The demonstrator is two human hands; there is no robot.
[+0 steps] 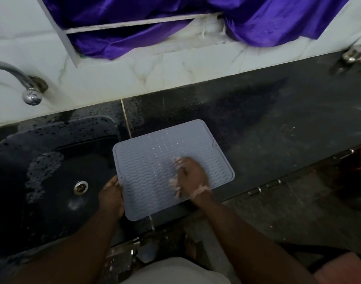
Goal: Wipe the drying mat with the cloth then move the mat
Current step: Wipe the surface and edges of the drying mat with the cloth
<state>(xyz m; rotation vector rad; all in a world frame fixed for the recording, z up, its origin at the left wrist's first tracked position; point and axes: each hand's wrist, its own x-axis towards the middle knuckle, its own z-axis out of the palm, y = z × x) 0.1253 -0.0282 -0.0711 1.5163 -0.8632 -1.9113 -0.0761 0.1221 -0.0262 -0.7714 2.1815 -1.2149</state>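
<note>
drying mat (pixel 165 158) flat on the counter (pixel 278 128), just right of the sink (pixel 52 171), tap (pixel 30 93) on the wall behind the sink; left hand (pixel 111 196) at the mat's left edge, right hand (pixel 191 175) on the mat over the cloth (pixel 176 182); draped fabric (pixel 155 27) above the wall behind the counter

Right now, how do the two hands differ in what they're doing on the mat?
The left hand grips the mat at its left edge, beside the sink; the right hand lies on top of the mat. The right hand holds a pale cloth; the left has none. Both touch the mat.
</note>
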